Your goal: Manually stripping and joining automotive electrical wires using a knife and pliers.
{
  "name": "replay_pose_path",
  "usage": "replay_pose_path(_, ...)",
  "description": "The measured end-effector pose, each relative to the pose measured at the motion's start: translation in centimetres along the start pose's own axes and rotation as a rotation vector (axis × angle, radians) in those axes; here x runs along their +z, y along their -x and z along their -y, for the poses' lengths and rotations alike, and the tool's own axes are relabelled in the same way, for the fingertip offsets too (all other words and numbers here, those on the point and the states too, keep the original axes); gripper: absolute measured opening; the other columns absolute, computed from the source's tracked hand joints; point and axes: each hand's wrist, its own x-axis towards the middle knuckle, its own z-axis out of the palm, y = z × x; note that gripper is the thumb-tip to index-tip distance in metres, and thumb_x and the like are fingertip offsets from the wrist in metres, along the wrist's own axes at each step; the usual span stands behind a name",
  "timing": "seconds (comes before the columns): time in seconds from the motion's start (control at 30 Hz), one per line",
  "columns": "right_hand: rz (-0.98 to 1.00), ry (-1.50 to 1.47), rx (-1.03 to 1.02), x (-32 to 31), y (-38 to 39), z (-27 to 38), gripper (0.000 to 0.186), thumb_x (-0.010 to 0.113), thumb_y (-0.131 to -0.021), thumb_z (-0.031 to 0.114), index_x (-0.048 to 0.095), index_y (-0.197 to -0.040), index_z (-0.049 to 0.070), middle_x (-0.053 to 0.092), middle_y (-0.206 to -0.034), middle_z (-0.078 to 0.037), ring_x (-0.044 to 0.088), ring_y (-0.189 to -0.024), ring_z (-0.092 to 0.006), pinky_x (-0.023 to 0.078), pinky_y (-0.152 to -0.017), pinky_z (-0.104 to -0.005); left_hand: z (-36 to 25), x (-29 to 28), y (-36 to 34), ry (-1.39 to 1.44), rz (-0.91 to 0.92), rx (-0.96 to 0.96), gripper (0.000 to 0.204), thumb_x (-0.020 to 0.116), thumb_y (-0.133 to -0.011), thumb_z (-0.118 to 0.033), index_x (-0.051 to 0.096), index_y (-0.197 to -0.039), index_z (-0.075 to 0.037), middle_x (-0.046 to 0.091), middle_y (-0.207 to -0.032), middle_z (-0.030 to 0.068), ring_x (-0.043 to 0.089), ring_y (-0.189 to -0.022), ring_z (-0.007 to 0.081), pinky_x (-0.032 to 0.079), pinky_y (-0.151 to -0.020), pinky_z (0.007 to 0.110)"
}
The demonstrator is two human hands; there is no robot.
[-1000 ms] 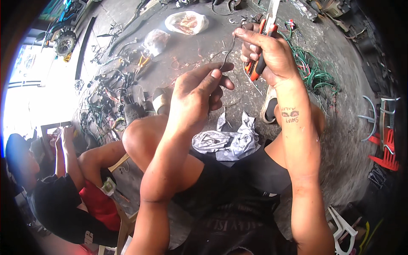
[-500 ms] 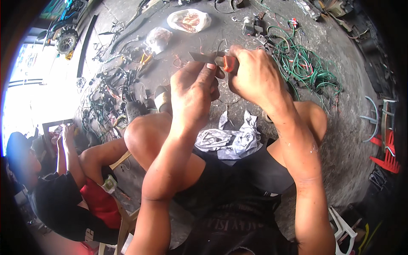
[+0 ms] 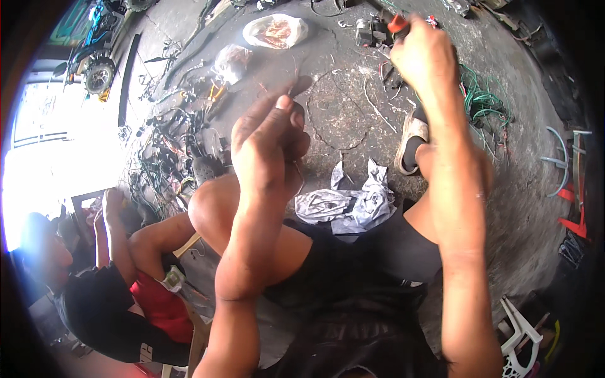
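Observation:
My left hand (image 3: 268, 142) is closed in a pinch, raised in front of my left knee. Between its thumb and fingers is a thin wire (image 3: 296, 68), whose end pokes up past the fingertips. My right hand (image 3: 430, 60), slightly smeared by motion, is wrapped round a knife with a red-orange handle (image 3: 398, 25), held up and away to the right. The knife's blade cannot be made out now. A crumpled grey-white cloth (image 3: 353, 205) lies between my legs, below both hands.
Beyond my hands are a white bag of copper wire (image 3: 275, 31) and a clear plastic bag (image 3: 232, 63). Dark cable scraps (image 3: 167, 148) heap at left, green wires (image 3: 482, 97) at right. A seated person (image 3: 107, 302) works at my left. White plastic furniture (image 3: 522, 327) stands lower right.
My right hand with the knife has swung up and right, away from my left hand. My left hand has shifted slightly left and down, still pinching.

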Motion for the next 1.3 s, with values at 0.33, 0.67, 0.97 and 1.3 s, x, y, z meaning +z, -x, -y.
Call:
replay_pose_path(0.33, 0.336, -0.575, -0.357, -2.2, 5.3, 4.6, 0.013, 0.061, -0.069, 0.001, 0.057, -0.082, 0.003, 0.063, -0.069, -0.016, 0.065, -0.068, -0.0346, 0.051, -0.062, -0.0403, 0.7, 0.6, -0.1, -0.148, -0.073, 0.088, 0.019, 0.058, -0.091, -0.013, 0.064, -0.095, 0.004, 0.055, -0.07, 0.0032, 0.042, -0.052, 0.0066, 0.033, -0.045, 0.021)
replay_pose_path(0.67, 0.333, -0.408, -0.317, -1.5, 4.8, 4.7, 0.018, 0.062, -0.065, -0.001, 0.058, -0.082, 0.003, 0.065, -0.072, -0.018, 0.066, -0.074, -0.0368, 0.052, -0.066, -0.0428, 0.9, 0.9, -0.2, -0.366, -0.026, 0.186, 0.014, 0.06, -0.09, -0.012, 0.063, -0.096, 0.001, 0.055, -0.07, 0.001, 0.04, -0.05, 0.0036, 0.031, -0.041, 0.018)
replay_pose_path(0.97, 0.068, -0.124, 0.016, -1.2, 0.4, 0.8, 0.025, 0.064, -0.076, 0.012, 0.064, -0.1, 0.004, 0.066, -0.076, -0.021, 0.067, -0.074, -0.037, 0.053, -0.068, -0.0411, -0.7, -0.4, 0.1, 0.022, 0.015, -0.014, 0.032, 0.057, -0.089, -0.012, 0.061, -0.115, 0.006, 0.044, -0.066, -0.0003, 0.031, -0.046, 0.0047, 0.023, -0.04, 0.019)
replay_pose_path(1.3, 0.196, -0.525, -0.409, -0.8, 4.8, 4.7, 0.019, 0.063, -0.069, 0.002, 0.058, -0.087, 0.004, 0.062, -0.068, -0.018, 0.065, -0.067, -0.0361, 0.051, -0.061, -0.0423, -0.2, 1.1, 0.0, -0.062, -0.089, -0.032, 0.017, 0.057, -0.093, -0.016, 0.061, -0.104, -0.004, 0.036, -0.062, -0.0052, 0.03, -0.05, 0.0036, 0.021, -0.04, 0.019)
